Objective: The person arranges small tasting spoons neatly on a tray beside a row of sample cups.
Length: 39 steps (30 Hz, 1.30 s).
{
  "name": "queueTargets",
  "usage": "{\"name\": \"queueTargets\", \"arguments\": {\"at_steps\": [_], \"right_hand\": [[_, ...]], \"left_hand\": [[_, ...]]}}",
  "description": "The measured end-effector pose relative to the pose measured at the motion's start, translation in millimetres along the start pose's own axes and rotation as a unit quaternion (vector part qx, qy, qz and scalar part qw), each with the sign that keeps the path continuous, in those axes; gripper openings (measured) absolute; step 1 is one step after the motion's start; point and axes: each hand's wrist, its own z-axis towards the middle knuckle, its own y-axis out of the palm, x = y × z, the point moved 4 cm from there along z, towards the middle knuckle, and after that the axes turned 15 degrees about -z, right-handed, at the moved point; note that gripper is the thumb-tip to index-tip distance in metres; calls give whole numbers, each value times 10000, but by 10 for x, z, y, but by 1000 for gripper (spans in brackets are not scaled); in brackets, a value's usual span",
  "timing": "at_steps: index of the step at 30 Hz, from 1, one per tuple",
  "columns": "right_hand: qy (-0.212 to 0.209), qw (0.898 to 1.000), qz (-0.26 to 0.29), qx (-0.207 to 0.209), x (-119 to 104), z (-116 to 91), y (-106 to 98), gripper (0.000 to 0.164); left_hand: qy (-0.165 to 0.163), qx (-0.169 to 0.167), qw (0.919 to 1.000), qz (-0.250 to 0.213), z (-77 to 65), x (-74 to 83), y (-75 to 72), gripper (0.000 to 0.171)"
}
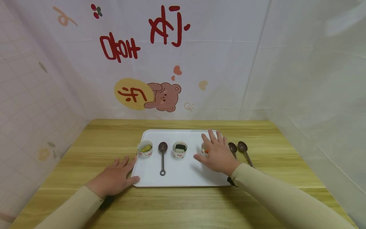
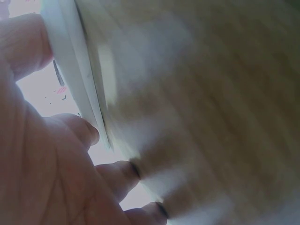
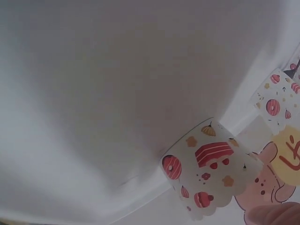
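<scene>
A white tray [image 1: 183,178] lies on the wooden table. My left hand [image 1: 112,178], fingers spread, rests at its left edge, and in the left wrist view the thumb reaches over the tray rim [image 2: 77,61]. Fingers splayed, my right hand [image 1: 220,157] hovers over the tray's right part, partly hiding a paper cup [image 1: 203,149] with something orange-red inside. That printed cup [image 3: 206,168] is close by in the right wrist view. Another paper cup [image 1: 145,155] at the left holds yellow-green food pieces. The middle cup [image 1: 179,155] contains a black-and-white piece. Between these two lies a brown spoon [image 1: 162,159].
Two more brown spoons, a nearer one [image 1: 233,147] and an outer one [image 1: 243,147], lie by the tray's right side, their handles partly behind the right arm. White printed cloth [image 1: 217,57] encloses the table [image 1: 171,206] at the back and sides.
</scene>
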Motion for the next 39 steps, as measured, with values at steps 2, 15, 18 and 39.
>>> {"name": "queueTargets", "arguments": {"at_steps": [2,15,18,39], "right_hand": [[27,10000,-10,-27,29,-2,29,97],[212,9997,-100,-117,188,-30,46,102],[204,9997,-88,-44,200,-42,26,101],[434,9988,-55,-201,441,-136,11,104]], "left_hand": [[-3,-8,10000,-10,-1,6,-3,88],[-22,19,10000,31,9,-10,6,89],[-45,8,10000,26,10,-14,7,90],[-20,14,10000,30,5,-26,21,91]]}}
